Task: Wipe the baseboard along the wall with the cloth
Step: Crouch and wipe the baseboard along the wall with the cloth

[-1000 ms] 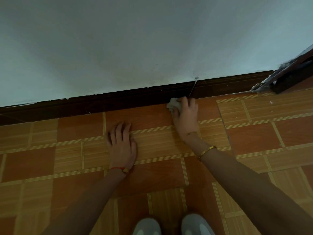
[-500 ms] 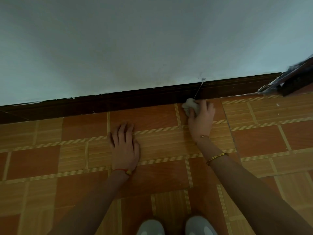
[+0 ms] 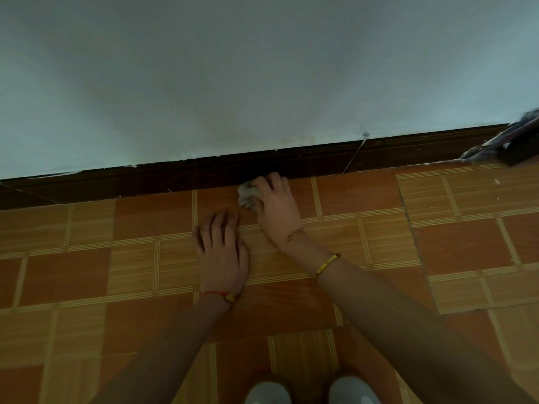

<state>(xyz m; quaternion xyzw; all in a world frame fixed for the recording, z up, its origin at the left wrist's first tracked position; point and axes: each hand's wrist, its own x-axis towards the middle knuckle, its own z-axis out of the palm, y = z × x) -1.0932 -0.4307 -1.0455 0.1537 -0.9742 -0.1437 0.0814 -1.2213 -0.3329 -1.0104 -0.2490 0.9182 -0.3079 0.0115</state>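
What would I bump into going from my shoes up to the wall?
Pale grey shoes → orange patterned tile floor → left hand flat on the floor → right hand gripping the crumpled white cloth → dark brown wooden baseboard → pale blue-white wall.

Right hand [image 3: 277, 211] holds cloth [image 3: 247, 195] against baseboard [image 3: 175, 177]; left hand [image 3: 223, 255] flat just behind.

Both forearms reach forward from the near edge, bare. Left hand [image 3: 223, 255] lies palm down, flat, fingers together and pointing far; a red cord circles its wrist. Right hand [image 3: 275, 209] sits farther and just right of it, knuckles up, fingers curled closed around a wad at their far-left tips. Two thin gold bands on the right wrist.
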